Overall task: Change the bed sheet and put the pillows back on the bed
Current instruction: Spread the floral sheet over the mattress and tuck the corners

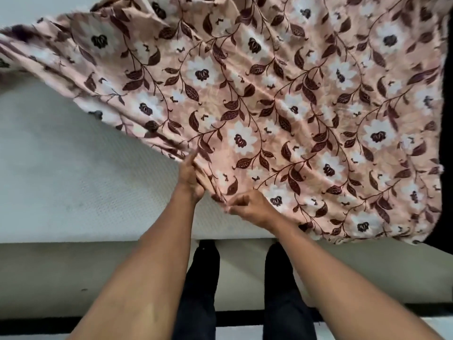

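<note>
Head view shows left hand (190, 177) and right hand (247, 204) pinching the floral sheet (269, 94) by its edge, mattress (61, 168) half bare, so the sheeting looks midway.

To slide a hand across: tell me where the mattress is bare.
The white dimpled mattress is bare on the left, between its near edge and the slanting hem of the pink floral sheet. The right is covered; the left hand and right hand crowd the hem at centre.

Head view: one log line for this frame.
left hand: grips floral sheet edge | right hand: pinches same edge | floral sheet: lifted, over right side | mattress: left part bare
</note>
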`<control>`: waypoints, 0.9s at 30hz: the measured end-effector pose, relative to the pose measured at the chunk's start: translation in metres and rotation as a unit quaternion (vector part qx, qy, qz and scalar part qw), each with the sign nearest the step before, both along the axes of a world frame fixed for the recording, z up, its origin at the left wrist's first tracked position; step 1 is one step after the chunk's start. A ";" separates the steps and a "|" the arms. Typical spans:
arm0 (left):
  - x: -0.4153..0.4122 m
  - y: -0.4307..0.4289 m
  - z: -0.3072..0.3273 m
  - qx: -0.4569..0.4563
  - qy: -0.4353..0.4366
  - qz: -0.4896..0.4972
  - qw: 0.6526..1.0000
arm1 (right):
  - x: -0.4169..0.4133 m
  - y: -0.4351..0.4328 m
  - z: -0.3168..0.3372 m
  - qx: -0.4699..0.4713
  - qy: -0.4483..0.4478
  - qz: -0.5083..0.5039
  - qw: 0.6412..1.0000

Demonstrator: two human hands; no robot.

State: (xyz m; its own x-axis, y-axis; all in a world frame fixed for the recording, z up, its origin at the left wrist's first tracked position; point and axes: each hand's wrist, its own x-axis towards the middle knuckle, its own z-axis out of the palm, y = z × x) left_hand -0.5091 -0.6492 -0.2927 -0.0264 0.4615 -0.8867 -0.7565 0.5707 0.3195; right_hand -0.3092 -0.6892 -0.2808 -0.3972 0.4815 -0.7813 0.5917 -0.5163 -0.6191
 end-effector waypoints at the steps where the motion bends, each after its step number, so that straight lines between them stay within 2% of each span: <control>1: -0.003 0.008 -0.001 0.012 -0.023 0.028 0.999 | 0.004 0.000 0.004 -0.031 0.016 -0.005 0.999; 4: -0.013 0.014 -0.008 -0.028 -0.008 0.053 0.998 | 0.011 0.000 0.004 -0.068 -0.014 -0.004 0.998; 8: -0.039 -0.028 -0.022 -0.152 0.081 0.085 0.981 | 0.006 0.000 0.005 -0.003 -0.125 0.092 0.988; 10: -0.045 -0.064 -0.012 -0.208 0.124 0.109 0.964 | 0.002 -0.002 0.007 0.015 -0.147 0.105 0.983; 12: -0.051 -0.103 -0.010 -0.268 0.195 0.131 0.934 | 0.001 -0.010 0.007 0.032 -0.156 0.110 0.981; 16: -0.057 -0.189 -0.009 -0.365 0.265 0.171 0.876 | -0.001 -0.038 0.006 0.097 -0.217 0.177 0.955; 20: -0.048 -0.248 0.010 -0.464 0.343 0.134 0.805 | 0.002 -0.072 0.010 0.103 -0.227 0.286 0.925; 23: -0.045 -0.259 0.009 -0.493 0.371 0.112 0.779 | 0.003 -0.091 0.012 0.107 -0.205 0.319 0.919; 25: -0.044 -0.254 0.010 -0.500 0.361 0.110 0.780 | 0.004 -0.100 0.008 0.113 -0.218 0.313 0.918; 27: -0.044 -0.241 0.014 -0.467 0.318 0.132 0.814 | 0.006 -0.100 0.004 0.132 -0.226 0.296 0.919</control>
State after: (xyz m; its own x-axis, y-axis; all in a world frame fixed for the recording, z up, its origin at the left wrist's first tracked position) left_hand -0.5526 -0.8900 -0.2786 -0.6068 -0.5030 -0.6154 -0.7433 0.6334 0.2151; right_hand -0.3034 -0.7896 -0.2766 -0.3144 0.4815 -0.8181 0.9479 0.1122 -0.2982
